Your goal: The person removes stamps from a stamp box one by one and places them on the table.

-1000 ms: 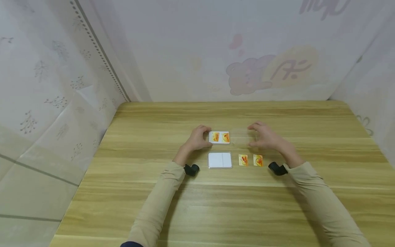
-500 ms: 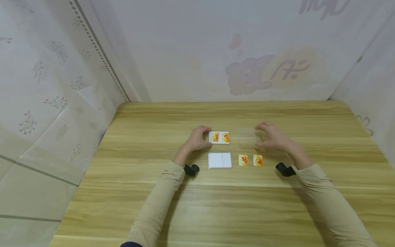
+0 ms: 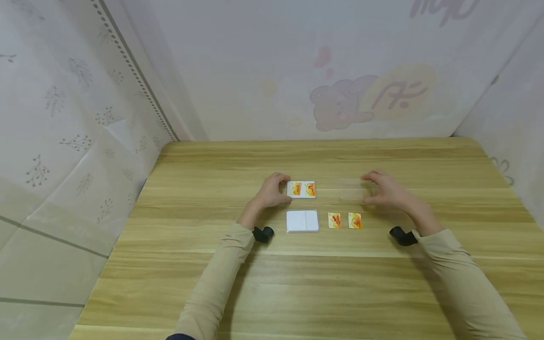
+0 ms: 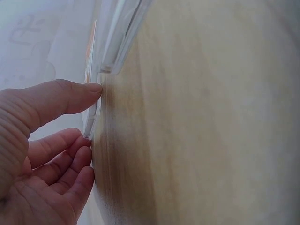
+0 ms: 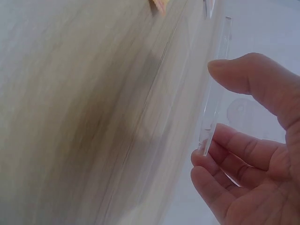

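Observation:
In the head view, my left hand (image 3: 269, 191) grips the left end of a small white-backed stamp case (image 3: 303, 190). Two orange-and-yellow stamps lie side by side in it. Thumb and fingers sit on opposite edges of this case (image 4: 88, 123) in the left wrist view. My right hand (image 3: 387, 190) holds a clear plastic cover (image 3: 351, 189) by its right end, to the right of the case and apart from it. From the right wrist, the cover (image 5: 215, 101) appears as a thin transparent plate between thumb and fingers.
A second clear-edged case with a white insert (image 3: 296, 221) lies nearer me on the wooden table (image 3: 272, 293). Two loose stamps, one on the left (image 3: 334, 220) and one on the right (image 3: 354, 220), lie beside it. A patterned curtain (image 3: 255, 71) hangs behind the table.
My right hand has moved steadily to the right with the clear cover, away from the stamp case. The left hand has stayed on the case.

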### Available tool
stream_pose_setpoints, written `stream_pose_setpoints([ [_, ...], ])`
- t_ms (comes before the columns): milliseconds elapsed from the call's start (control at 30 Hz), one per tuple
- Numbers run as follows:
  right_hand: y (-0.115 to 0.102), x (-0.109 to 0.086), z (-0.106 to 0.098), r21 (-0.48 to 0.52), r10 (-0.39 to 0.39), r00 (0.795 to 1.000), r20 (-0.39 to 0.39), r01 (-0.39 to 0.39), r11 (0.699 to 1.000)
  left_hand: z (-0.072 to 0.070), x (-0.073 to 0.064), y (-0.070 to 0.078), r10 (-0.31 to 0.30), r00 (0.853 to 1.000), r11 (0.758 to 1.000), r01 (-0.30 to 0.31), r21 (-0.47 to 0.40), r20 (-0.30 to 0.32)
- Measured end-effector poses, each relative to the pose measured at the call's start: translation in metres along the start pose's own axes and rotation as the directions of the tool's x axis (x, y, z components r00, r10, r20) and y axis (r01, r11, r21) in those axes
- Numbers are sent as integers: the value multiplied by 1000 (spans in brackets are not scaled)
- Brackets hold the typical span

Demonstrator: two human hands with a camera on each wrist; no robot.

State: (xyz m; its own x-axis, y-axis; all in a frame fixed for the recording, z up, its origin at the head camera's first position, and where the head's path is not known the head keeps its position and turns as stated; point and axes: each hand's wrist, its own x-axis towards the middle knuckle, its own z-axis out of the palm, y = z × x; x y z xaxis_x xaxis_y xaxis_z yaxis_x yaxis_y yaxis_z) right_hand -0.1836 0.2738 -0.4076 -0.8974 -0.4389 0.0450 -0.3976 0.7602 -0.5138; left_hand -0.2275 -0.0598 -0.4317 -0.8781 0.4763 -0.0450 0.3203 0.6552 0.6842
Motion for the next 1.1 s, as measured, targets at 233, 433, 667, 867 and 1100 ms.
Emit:
stream_pose_setpoints([
  [233,7,-4,-2,10,14,1000,5,-14,1000,0,-1,-1,-3,1000,1000,3,4,-8],
  [433,13,-8,-5,13,12,1000,5,-12,1000,0,-2,0,-13,1000,1000,13,4,-6],
  [667,19,-14,-10,7,16,1000,-10,-16,1000,0,-2,0,-10,1000,1000,11,18,-10],
  [867,27,-19,-14,-15,30,999,-19,-30,999,0,-1,-1,-14,1000,1000,14,11,1],
  [1100,36,-25,-18,-43,-14,999,-52,11,999,0,0,0,-4,1000,1000,4,1,1],
])
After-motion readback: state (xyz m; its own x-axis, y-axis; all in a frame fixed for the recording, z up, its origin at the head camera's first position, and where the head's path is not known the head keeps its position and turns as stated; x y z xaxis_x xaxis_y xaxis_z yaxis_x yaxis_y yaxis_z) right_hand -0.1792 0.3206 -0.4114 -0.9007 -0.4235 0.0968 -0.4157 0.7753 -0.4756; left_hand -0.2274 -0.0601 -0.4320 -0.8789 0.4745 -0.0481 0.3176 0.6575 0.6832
